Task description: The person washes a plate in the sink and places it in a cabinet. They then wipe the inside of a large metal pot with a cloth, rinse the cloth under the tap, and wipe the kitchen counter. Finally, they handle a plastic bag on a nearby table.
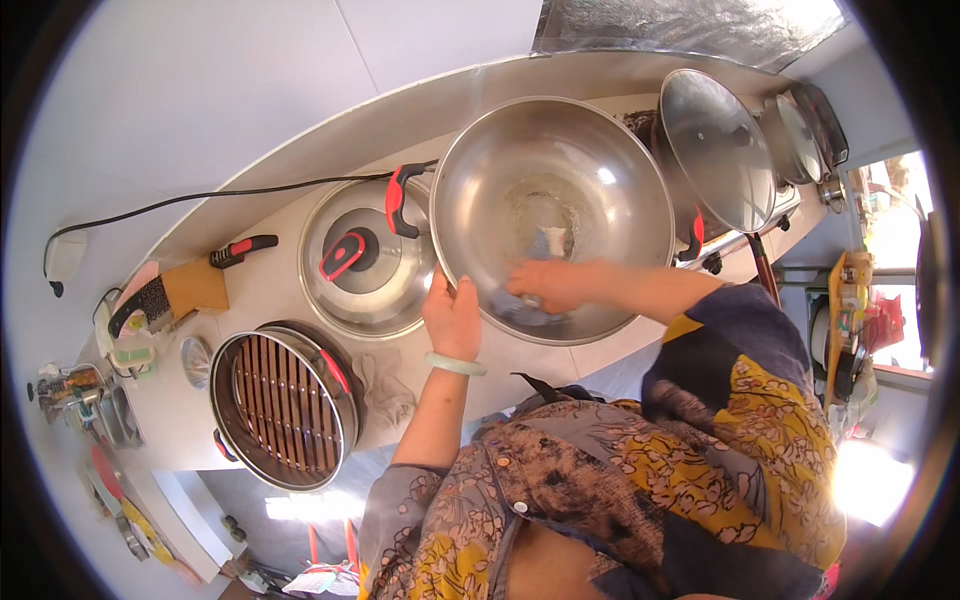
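A large, deep stainless steel wok with red and black side handles fills the middle of the view. My left hand, with a pale green bangle at the wrist, grips its near left rim with the thumb up. Inside the wok my right hand presses on a crumpled blue-grey cloth against the near wall. That hand is blurred and its fingertips are partly hidden. Reflections and a dull ring show on the wok's bottom.
Left of the wok lies a glass lid with a red-black handle. Nearer stand a steamer pot with a slatted rack and a rag. A cleaver lies farther left. At right, a lidded pan sits on the stove.
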Available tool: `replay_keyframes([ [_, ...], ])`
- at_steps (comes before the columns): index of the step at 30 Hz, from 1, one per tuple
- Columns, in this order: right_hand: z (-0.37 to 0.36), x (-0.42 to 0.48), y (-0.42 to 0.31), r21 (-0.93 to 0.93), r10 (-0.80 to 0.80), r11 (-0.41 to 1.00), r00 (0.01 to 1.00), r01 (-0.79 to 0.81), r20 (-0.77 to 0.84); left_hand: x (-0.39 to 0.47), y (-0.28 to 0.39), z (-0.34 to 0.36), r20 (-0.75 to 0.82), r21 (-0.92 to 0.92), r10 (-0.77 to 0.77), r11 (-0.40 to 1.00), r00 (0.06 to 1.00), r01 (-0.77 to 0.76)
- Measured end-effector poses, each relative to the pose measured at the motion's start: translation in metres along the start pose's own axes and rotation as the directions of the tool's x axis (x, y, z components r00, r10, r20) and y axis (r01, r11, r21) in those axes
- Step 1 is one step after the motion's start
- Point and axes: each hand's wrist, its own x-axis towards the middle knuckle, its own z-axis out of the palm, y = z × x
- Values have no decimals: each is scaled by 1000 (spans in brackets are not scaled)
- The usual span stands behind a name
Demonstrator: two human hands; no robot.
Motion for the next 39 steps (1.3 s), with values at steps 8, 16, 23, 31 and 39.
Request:
replay_keyframes([
  [8, -101, -15, 22, -342, -130, 936, 984, 80, -125, -2, 0, 0, -64, -85, -62, 995, 996, 56],
  [16, -129, 13, 98, -809, -121, 585, 979, -65, -165, -9, 7, 16, -185, -104, 79, 990, 979, -99],
  [23, -87, -47, 84, -578, 279, 767, 956, -277, -88, -3, -3, 17, -390, 14, 75, 997, 918, -76],
  [31, -31, -65, 29, -159, 443, 891, 892, -426, 91, -2, -9, 23, -444, -5, 107, 993, 889, -122],
  [39, 5, -8, -16, 402, 316, 864, 948, -304, 40, 1, -18, 22, -445, -1, 152, 985, 883, -170],
])
